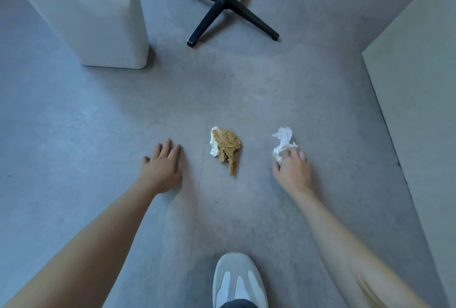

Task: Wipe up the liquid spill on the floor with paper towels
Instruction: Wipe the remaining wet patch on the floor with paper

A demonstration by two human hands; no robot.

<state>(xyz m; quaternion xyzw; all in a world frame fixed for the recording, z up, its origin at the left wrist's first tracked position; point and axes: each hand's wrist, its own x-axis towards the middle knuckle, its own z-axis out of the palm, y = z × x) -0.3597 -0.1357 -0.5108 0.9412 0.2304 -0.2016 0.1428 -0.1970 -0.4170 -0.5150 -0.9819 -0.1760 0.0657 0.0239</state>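
Observation:
A crumpled paper towel soaked brown (225, 149) lies on the grey floor (98, 135) between my hands. My right hand (292, 171) grips a crumpled white paper towel (282, 143) against the floor, to the right of the soaked one; most of that towel sticks out beyond my fingers. My left hand (161, 168) rests flat on the floor with straight fingers, to the left of the soaked towel and holding nothing. No puddle of liquid is plainly visible on the floor.
A white bin or cabinet (93, 16) stands at the back left. A black star-shaped stand base (225, 3) sits at the back centre. A pale panel (419, 85) runs along the right side. My grey shoe (238, 283) is at the bottom centre.

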